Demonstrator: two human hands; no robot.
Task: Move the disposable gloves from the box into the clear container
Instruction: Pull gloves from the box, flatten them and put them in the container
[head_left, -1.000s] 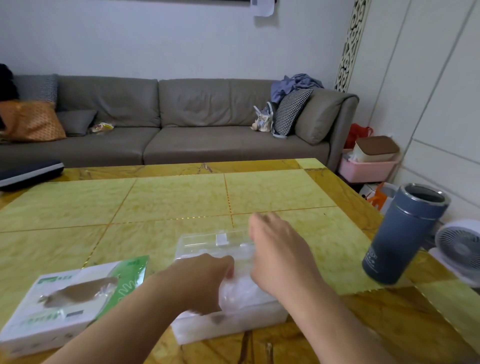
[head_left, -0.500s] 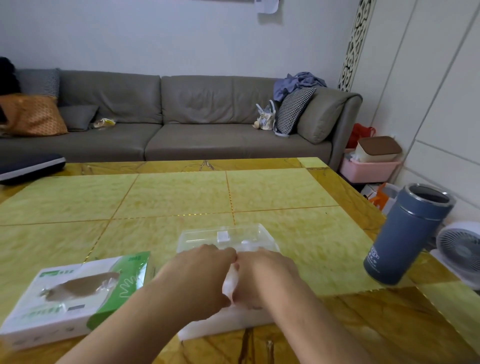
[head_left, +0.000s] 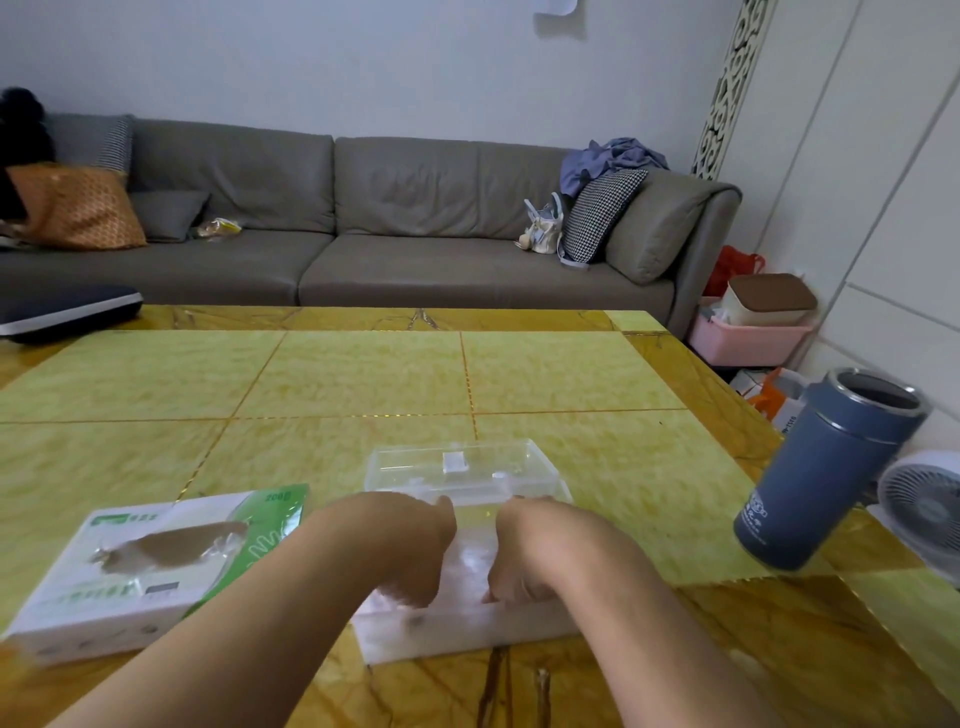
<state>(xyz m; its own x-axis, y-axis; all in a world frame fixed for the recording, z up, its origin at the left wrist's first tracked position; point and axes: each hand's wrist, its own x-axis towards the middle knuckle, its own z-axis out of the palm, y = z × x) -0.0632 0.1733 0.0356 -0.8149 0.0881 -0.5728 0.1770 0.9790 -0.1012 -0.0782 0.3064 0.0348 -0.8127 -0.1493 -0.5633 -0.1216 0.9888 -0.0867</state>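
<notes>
The clear container (head_left: 467, 636) stands on the table's near middle, its hinged lid (head_left: 457, 466) open and lying flat behind it. A pile of translucent white disposable gloves (head_left: 471, 561) fills it. My left hand (head_left: 410, 545) and my right hand (head_left: 524, 564) are both down in the container, a small gap between them. Their fingers are curled into the pile and the fingertips are hidden by the gloves. The white and green glove box (head_left: 156, 564) lies to the left, its oval top opening dark, touched by neither hand.
A blue tumbler (head_left: 826, 467) without a lid stands at the table's right edge. The yellow tiled table (head_left: 363, 379) stretches back to a grey sofa (head_left: 415, 218). A white fan (head_left: 924, 504) and a pink bin (head_left: 748, 338) sit on the floor to the right.
My hands met over the container half a second ago, then drew apart and sank lower into the glove pile. The camera has also tilted slightly.
</notes>
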